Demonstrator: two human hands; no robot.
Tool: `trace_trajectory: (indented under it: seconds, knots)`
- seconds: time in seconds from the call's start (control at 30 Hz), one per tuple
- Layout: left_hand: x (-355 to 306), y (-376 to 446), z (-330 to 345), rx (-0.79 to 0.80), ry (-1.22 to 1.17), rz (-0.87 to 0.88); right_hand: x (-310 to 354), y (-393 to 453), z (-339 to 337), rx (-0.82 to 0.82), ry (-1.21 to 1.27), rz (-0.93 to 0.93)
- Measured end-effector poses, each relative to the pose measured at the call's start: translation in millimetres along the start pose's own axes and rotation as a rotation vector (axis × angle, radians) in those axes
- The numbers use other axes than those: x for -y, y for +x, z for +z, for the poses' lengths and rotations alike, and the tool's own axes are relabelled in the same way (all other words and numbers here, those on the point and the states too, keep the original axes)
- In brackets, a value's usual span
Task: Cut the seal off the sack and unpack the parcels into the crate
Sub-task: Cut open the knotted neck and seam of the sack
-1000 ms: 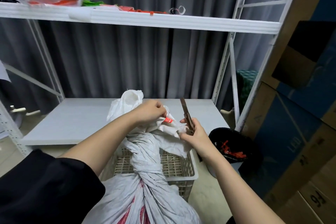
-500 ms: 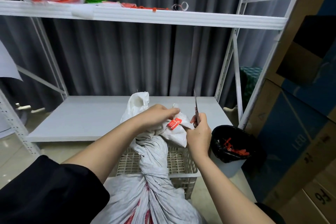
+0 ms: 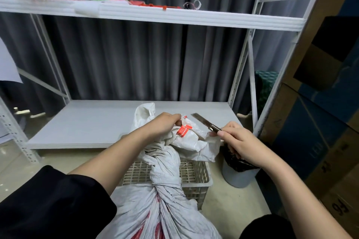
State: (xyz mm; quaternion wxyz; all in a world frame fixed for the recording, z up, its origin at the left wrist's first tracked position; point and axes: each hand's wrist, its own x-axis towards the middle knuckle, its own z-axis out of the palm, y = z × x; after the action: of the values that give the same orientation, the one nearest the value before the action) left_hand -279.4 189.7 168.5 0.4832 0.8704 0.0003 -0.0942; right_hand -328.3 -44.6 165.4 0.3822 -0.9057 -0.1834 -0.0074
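Grey curtain (image 3: 126, 60), twisted white sack (image 3: 165, 172), red seal (image 3: 184, 130)

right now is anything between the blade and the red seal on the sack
Nothing solid. The right hand holds the knife with its blade raised to the right of the red seal, apart from it. Only loose folds of the sack mouth lie between them. The left hand grips the sack neck just left of the seal.
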Motion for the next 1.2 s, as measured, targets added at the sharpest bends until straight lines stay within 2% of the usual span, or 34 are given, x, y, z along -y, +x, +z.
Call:
trace_trajectory:
  seconds: [0.1,0.27,0.53,0.7,0.9,1.2]
  knots:
    - [0.3,2.1,-0.1,-0.002,-0.022,0.004,8.7,-0.5,-9.8,0.062,-0.244,0.030]
    - [-2.4,0.2,1.3,-0.014,-0.032,-0.002,24.9,3.5,-4.6,-0.063,-0.523,0.005]
    - [-7.0,-6.8,0.8,-0.009,0.067,0.023,37.5,7.6,3.1,-0.119,-0.761,-0.072]
    - [-7.5,-7.9,1.5,0.001,0.094,0.028,42.9,7.5,3.2,-0.095,-0.932,-0.126]
    - [-6.6,-6.5,5.0,0.012,0.036,-0.012,48.5,9.3,8.5,-0.044,-0.978,-0.141]
    - [1.5,-1.3,6.5,0.018,-0.005,-0.040,42.8,9.8,18.5,-0.055,-1.084,-0.124]
